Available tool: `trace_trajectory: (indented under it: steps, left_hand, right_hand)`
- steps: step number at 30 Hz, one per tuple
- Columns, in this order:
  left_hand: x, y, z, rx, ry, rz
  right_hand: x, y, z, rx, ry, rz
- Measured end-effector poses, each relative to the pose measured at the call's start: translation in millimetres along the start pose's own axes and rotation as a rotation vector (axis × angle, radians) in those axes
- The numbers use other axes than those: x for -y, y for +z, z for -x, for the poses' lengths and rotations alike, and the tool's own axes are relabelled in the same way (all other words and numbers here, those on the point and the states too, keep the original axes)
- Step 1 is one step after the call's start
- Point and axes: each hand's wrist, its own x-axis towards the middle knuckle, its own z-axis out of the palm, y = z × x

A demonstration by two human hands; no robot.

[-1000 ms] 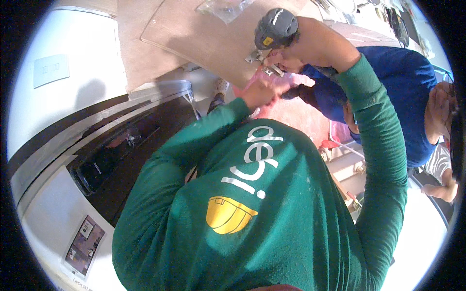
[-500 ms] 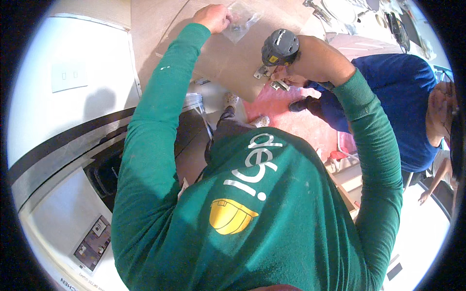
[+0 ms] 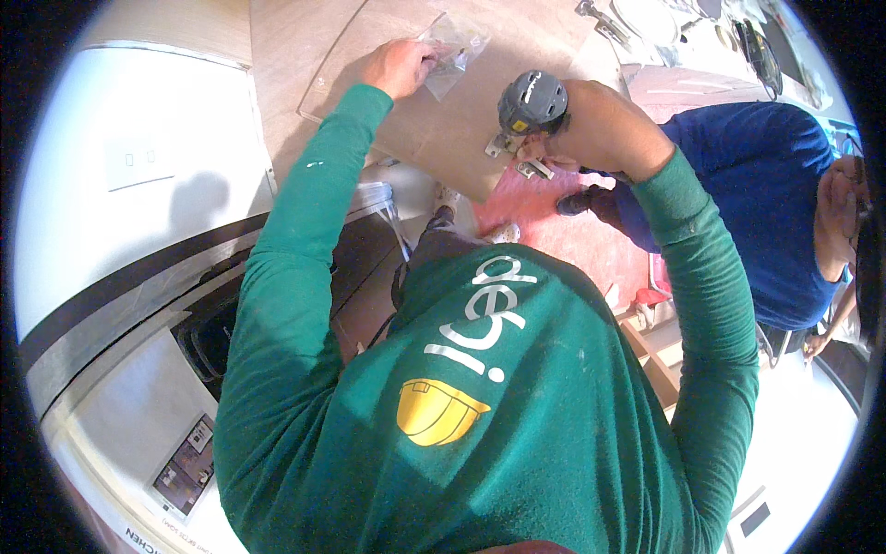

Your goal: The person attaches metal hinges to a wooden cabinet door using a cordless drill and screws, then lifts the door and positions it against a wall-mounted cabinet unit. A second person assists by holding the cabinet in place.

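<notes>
1. Right hand (image 3: pixel 600 125): grip looks clamped around the drill (image 3: pixel 533 103); handle mostly hidden by the hand. Drill stands end-up over the brown board (image 3: pixel 420 138), close to its edge. Bit isn't visible.
2. Hinge (image 3: pixel 534 170): metal, at the board's edge just below the drill. One piece sits on the board, another sticks out past it. Right fingertips are right by it; can't tell if they pinch it or only brush it.
3. Left hand (image 3: pixel 397 69): at the left edge of the clear plastic bag (image 3: pixel 455 54), which lies on the board, up and left of the drill. Fingers curled, tips close together; can't tell if the grip has the film or just rests there. Bag contents too small to make out.
4. Around: co-worker in blue (image 3: pixel 748 208) close on the right, dark shoe (image 3: pixel 574 201) on the pink floor (image 3: pixel 554 240).
5. Risk, my read: left hand is away from the hinge, so if the drill spins one-handed, the hinge could twist or skate.
6. Right fingertips near the drill's nose: a bit slip could nick them or gouge the board.
7. Tugging the bag one-handed could spill small parts; any rolling off the edge land on the floor.
8. Co-worker near the right arm: a bump could tip the drill off line.
</notes>
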Motion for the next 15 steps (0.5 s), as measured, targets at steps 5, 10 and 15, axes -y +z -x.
trace_trajectory:
  steps: [5, 10, 15]
  left_hand:
    - [28, 17, 5, -0.086, 0.137, 0.017]
    - [1, 1, 3, 0.011, 0.064, -0.098]
    - [-6, -21, -4, -0.104, -0.087, 0.098]
  right_hand:
    - [-1, 4, 2, -0.035, -0.028, 0.004]
    - [5, -6, -1, 0.11, 0.087, 0.006]
    - [-10, -7, -8, -0.015, -0.005, 0.078]
